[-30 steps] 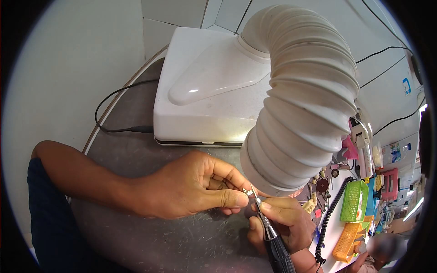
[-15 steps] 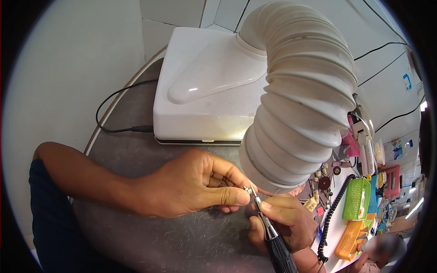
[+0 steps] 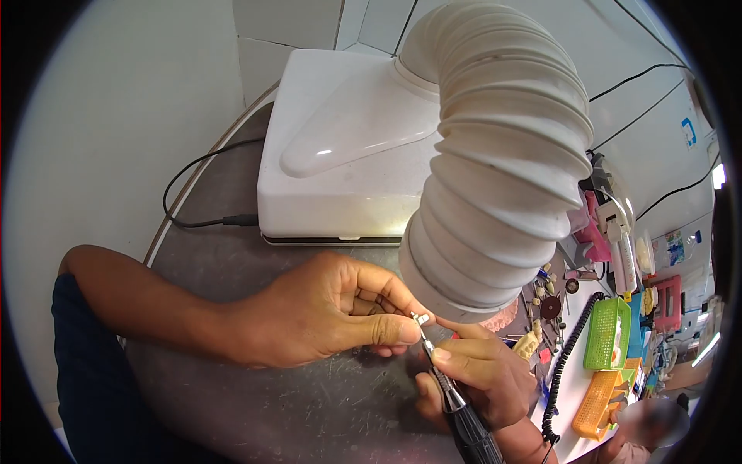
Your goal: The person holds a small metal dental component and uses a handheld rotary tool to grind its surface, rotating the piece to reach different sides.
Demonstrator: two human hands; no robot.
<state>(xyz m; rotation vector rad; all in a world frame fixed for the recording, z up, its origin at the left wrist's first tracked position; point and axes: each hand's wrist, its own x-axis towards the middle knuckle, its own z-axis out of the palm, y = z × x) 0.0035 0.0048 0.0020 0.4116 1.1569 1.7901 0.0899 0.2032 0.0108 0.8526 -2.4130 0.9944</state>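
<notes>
My left hand (image 3: 332, 313) reaches in from the left, thumb and forefinger pinched on a small white tooth-like piece (image 3: 423, 318). Closed around a black and silver rotary handpiece (image 3: 462, 414) is my right hand (image 3: 491, 371), thumb along its metal neck. The handpiece points up and to the left, its thin bur (image 3: 418, 322) right at the white piece. Both hands are close together, just below the mouth of a white ribbed suction hose (image 3: 502, 185). Most of the left hand's other fingers curl behind the thumb.
A white dust-collector box (image 3: 348, 147) stands behind my hands on the grey worktop (image 3: 309, 417). On the right lie small tools and discs (image 3: 551, 307), a pink dental model (image 3: 501, 319), a coiled black cord (image 3: 568, 363), a green basket (image 3: 605, 334) and an orange basket (image 3: 595, 404). A person sits beyond.
The white piece has turned in my left fingers and shows a broader face. My right hand and the handpiece have shifted slightly left. The hose appears a little further left in view.
</notes>
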